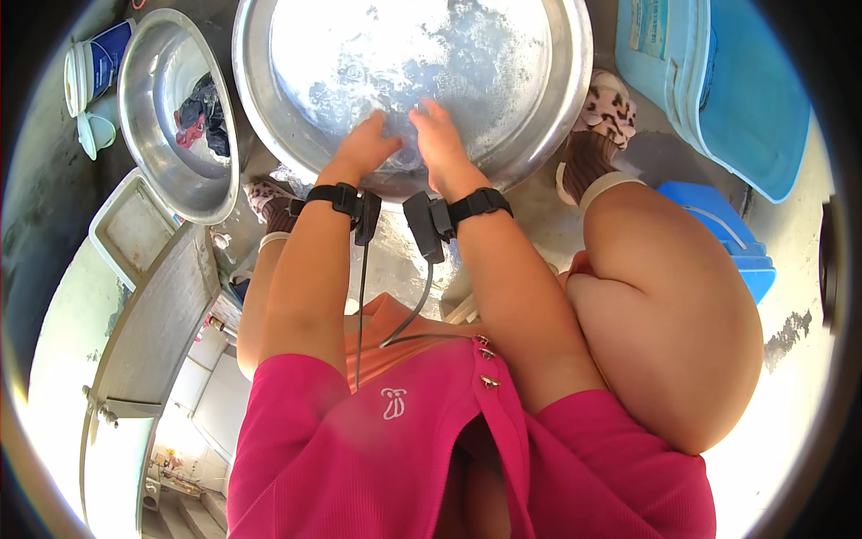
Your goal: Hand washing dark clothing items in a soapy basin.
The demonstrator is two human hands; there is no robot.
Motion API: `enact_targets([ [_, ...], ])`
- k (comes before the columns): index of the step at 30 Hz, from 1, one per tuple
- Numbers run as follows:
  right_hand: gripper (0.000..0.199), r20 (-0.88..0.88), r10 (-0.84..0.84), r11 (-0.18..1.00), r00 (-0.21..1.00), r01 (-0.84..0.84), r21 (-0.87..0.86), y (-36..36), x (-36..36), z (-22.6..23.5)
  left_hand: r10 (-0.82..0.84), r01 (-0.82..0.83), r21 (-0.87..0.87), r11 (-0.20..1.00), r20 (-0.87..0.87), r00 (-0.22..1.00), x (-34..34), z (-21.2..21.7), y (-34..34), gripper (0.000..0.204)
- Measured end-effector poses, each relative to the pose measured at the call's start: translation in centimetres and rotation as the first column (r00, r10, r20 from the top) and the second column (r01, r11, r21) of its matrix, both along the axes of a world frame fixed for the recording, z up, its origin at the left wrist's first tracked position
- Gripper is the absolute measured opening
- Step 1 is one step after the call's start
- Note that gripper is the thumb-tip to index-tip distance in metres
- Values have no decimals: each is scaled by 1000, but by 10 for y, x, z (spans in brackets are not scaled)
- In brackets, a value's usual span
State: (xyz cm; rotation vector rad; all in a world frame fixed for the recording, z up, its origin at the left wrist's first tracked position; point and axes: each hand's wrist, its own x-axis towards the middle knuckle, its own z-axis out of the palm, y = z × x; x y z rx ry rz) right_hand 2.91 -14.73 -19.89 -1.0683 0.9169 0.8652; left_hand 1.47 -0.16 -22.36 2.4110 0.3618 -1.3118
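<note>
Reaching over the near edge of the basin (pixel 572 72) with left hand (pixel 364 148) and right hand (pixel 440 148), held side by side, apart, fingers angled down toward pale, patchy water (pixel 404 54). Showing no object in either grip, with left thumb and forefinger parted; cannot tell of the fingertips, lost in the glare, whether clenched or released. As for the basin, set directly ahead between the slippers (pixel 606 103), apparently on the floor (pixel 655 162).

Could soak the wristbands (pixel 334 196) and black boxes (pixel 364 218) by dipping deeper, given so little clearance above that near edge. Could snag the cables (pixel 362 296) there through a quick pull back. Might slosh water onto the slippers by pressing hard, then skid on a wet floor. Might even tilt the basin by leaning weight on one side. Less at risk, to the left: small basin (pixel 144 99) with dark and red cloth (pixel 215 117), well apart from both hands
</note>
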Motion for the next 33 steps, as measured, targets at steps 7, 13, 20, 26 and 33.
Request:
enact_targets([
  [7, 52, -19, -46, 987, 999, 42, -155, -2, -13, -32, -104, 80, -129, 988, -190, 976, 21, 24, -24, 30],
  [13, 61, 58, -92, 987, 994, 99, -123, -3, -6, -15, 776, -712, -581, 393, -205, 596, 12, 83, -22, 25],
  [20, 30, -56, -283, 818, 958, 271, 507, -4, 11, 8, 941, -624, -774, -108, -281, 186, 12, 112, -34, 27],
  [26, 34, -91, -317, 730, 944, 304, 612, 9, 15, 32, 503, -318, -396, 862, 748, 434, 3, 98, -50, 46],
  [33, 37, -201, -279, 738, 939, 344, 581, 5, 11, 25, 82, -73, -45, 996, 752, 654, -5, 89, -63, 37],
])
